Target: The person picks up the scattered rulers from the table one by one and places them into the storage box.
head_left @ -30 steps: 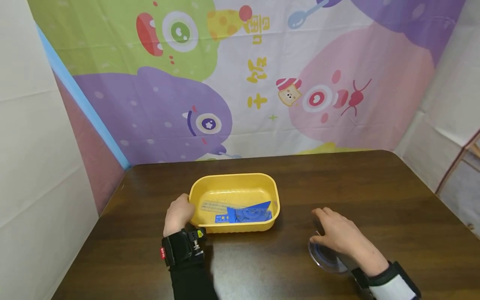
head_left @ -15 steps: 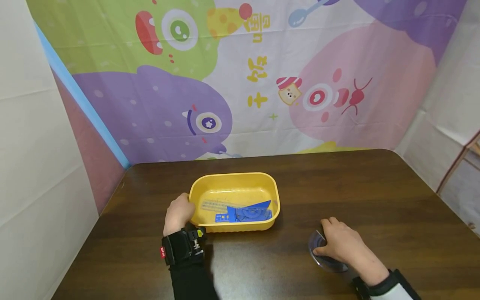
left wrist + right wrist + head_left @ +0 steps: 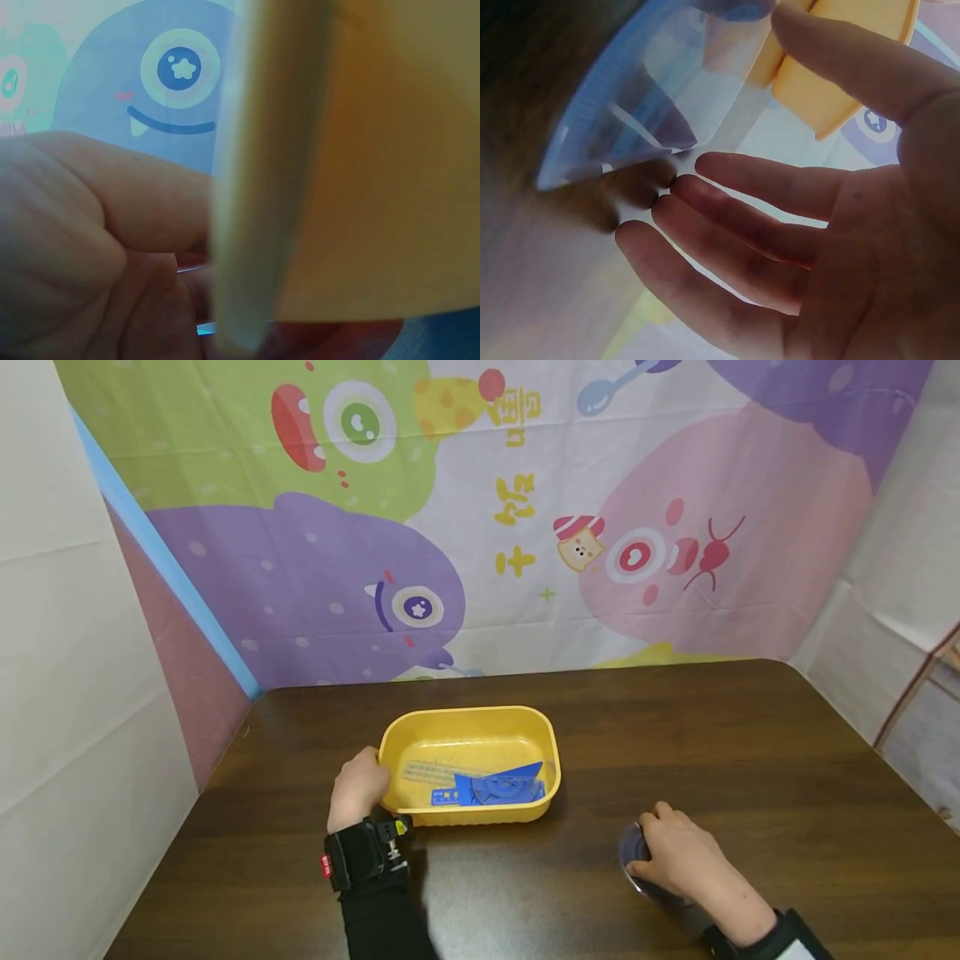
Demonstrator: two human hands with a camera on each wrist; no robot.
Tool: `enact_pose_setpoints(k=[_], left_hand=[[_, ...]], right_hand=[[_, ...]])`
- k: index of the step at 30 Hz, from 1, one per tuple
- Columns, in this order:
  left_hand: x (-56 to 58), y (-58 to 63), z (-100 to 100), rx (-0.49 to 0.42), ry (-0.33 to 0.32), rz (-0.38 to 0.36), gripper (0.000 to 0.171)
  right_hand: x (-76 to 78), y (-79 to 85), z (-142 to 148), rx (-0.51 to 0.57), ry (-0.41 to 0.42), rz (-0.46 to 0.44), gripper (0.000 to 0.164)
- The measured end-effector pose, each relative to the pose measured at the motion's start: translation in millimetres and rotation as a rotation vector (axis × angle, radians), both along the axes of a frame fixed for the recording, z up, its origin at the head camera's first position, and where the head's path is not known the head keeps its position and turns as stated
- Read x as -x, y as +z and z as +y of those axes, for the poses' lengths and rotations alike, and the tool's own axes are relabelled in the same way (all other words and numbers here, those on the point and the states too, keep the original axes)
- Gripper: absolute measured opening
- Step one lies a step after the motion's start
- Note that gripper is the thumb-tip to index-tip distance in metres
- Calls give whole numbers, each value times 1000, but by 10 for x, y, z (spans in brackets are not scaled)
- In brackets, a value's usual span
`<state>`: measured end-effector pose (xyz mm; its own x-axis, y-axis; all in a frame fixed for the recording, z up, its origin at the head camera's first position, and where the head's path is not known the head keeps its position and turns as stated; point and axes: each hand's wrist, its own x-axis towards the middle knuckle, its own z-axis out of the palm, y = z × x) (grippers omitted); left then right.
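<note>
In the head view, my left hand (image 3: 358, 789) grips the left rim of a yellow plastic basin (image 3: 468, 816). The left wrist view shows the thumb inside that rim's outer side, with the basin wall (image 3: 382, 165) filling the right. A clear ruler (image 3: 435, 772) and blue drawing pieces, among them a set square (image 3: 517, 774), lie in the basin. Over at the right, my right hand (image 3: 684, 852) is at a clear protractor (image 3: 592, 124) on the table. Its fingers are nearly straight, fingertips near the protractor's corner and thumb by its edge. The palm hides part of the protractor in the head view.
The dark wooden table (image 3: 675, 727) runs back to a printed cartoon cloth (image 3: 510, 635). A white cloth wall (image 3: 82, 610) stands at the left, and another pale wall (image 3: 885, 585) at the right.
My right hand has moved slightly down and right over the protractor, its fingers drawing nearer to the protractor's edge. The left hand and the basin have stayed in place.
</note>
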<state>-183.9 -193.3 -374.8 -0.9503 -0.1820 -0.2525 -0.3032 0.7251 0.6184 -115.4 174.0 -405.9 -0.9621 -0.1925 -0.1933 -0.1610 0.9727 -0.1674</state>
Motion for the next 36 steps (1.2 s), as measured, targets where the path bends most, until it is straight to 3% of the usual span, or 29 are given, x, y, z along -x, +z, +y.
enact_pose_setpoints(k=[6, 18, 29, 36], left_hand=[[-3, -16, -8, -1, 2, 1, 28], [-9, -16, -2, -5, -1, 13, 28], [-7, -4, 5, -6, 0, -1, 29], [-6, -9, 8, -13, 6, 0, 27]], right_hand=[[-4, -17, -24, 9, 11, -23, 81], [21, -20, -101, 40, 59, 25, 62], [51, -92, -133, 6, 77, -1, 68], [33, -95, -150, 17, 111, -1, 57]])
